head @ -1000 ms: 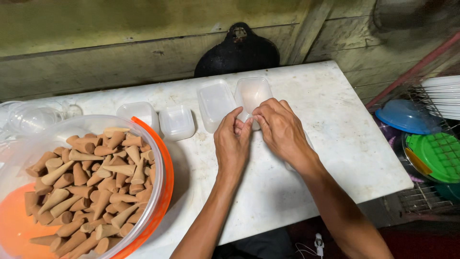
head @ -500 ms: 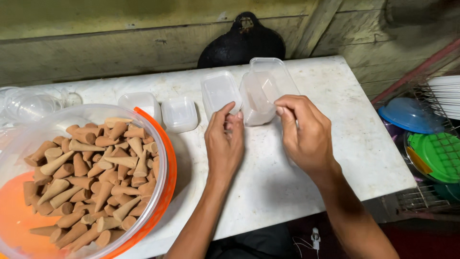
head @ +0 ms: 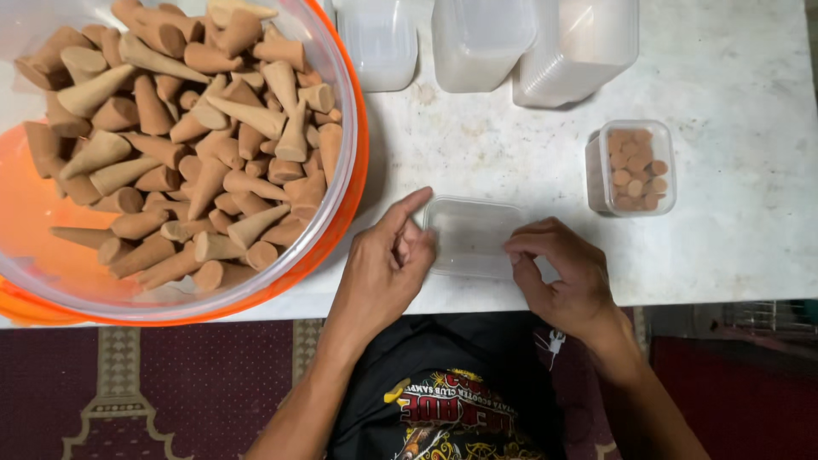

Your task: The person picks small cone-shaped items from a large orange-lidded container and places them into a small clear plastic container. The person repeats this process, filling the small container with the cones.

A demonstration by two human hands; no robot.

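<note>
Near edge of the table: an empty clear plastic container [head: 474, 237] sits on the white tabletop [head: 750, 247], close to the person's body, between both hands.
Left hand: the left hand [head: 383, 273] rests against the container's left wall, fingers loosely curled and thumb stretched along the near-left corner; it steadies the box rather than pinching it.
Right hand: the right hand [head: 564, 274] touches the container's right side, fingertips bent onto its rim, not closed around anything that I can see.
Left of the hands: a big clear tub with an orange base [head: 336, 230] is heaped with tan incense cones [head: 192, 140]; its rim lies just beside the left thumb.
Right and farther off: a small filled container [head: 631, 168] holds cones standing upright, flat ends showing, apart from the empty one.
Far side: three stacks of empty clear containers [head: 490, 43] line the table's far edge.
Risk, as I judge it: the empty box sits close to the near edge, so a push from either hand could slide it off onto the patterned rug [head: 153, 383].
Second risk: the tub overhangs the near edge a little; an elbow knock might tip it and spill cones, which look brittle at the tips.
</note>
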